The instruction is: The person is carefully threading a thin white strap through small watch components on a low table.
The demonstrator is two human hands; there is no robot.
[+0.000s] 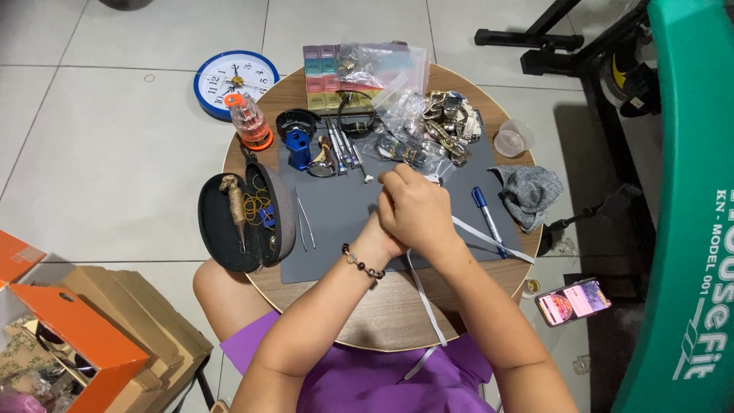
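Observation:
My right hand lies over my left hand above a dark grey work mat on a small round wooden table. My left wrist wears a dark bead bracelet. A thin white strap runs out from under my hands toward my lap and to the right. What the fingers pinch is hidden beneath my right hand. Just beyond my hands lies a heap of wristwatches and clear plastic bags.
An open black oval case with small tools sits at the left, metal tweezers beside it. Small screwdrivers, a blue holder, an orange-capped bottle, a blue pen, a grey cloth, a wall clock, a phone.

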